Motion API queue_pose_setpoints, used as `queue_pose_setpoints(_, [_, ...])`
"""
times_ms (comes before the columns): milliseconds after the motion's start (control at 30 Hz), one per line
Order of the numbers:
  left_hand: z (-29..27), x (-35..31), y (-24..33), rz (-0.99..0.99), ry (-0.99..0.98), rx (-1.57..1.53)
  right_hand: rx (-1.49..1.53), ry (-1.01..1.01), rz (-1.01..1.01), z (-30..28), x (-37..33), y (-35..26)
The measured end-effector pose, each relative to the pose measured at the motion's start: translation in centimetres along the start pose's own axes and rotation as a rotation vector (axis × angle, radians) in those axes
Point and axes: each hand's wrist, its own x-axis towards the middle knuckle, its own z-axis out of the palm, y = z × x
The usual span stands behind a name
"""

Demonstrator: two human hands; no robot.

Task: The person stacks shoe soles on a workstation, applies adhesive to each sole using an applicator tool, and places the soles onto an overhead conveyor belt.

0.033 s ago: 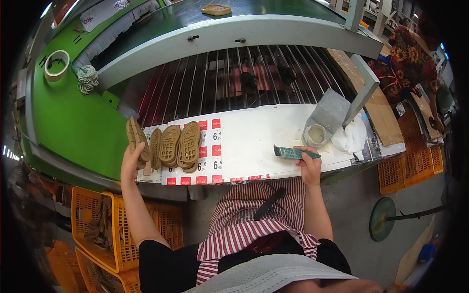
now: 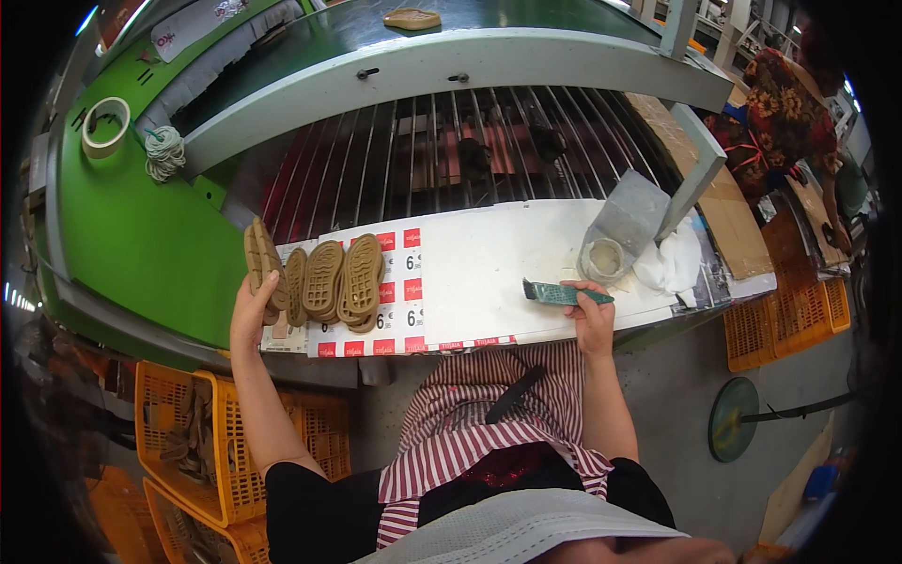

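Note:
My left hand (image 2: pixel 252 308) is closed round brown shoe soles (image 2: pixel 259 246), held on edge at the left end of the work surface; how many is unclear. More brown soles (image 2: pixel 323 277) lie beside them in overlapping stacks, grid side up, on printed paper (image 2: pixel 406 320). At the right, my right hand (image 2: pixel 594 318) grips a green brush (image 2: pixel 550 293), its dark bristles pointing left above the white sheet (image 2: pixel 489 273). Just beyond that hand stands a cut-open clear plastic container (image 2: pixel 605 258) with pale stuff inside. A crumpled white cloth (image 2: pixel 673 267) lies to its right.
Metal rods (image 2: pixel 413 150) run behind the sheet, under a grey crossbar (image 2: pixel 470 70). One sole (image 2: pixel 412 18) rests on the dark green belt. Tape (image 2: pixel 105 128) and string (image 2: pixel 165 152) sit at left. Orange crates (image 2: pixel 225 451) stand below. A person (image 2: pixel 785 122) is at far right.

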Motion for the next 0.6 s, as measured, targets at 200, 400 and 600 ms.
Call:
queue_pose_setpoints(200, [7.8, -1.7, 3.6, 0.217, -0.233, 0.364, -0.006, -0.01, 0.003, 0.2, 0.0, 0.1])
queue_pose_setpoints(400, [12.2, -0.7, 0.3, 0.213, -0.286, 1.029, 0.005, -0.014, -0.011, 0.0, -0.3, 0.1])
queue_pose_setpoints(600, [10.9, -0.6, -0.2, 0.26, -0.247, 0.854, 0.005, -0.002, 0.021, 0.1, -0.3, -0.1])
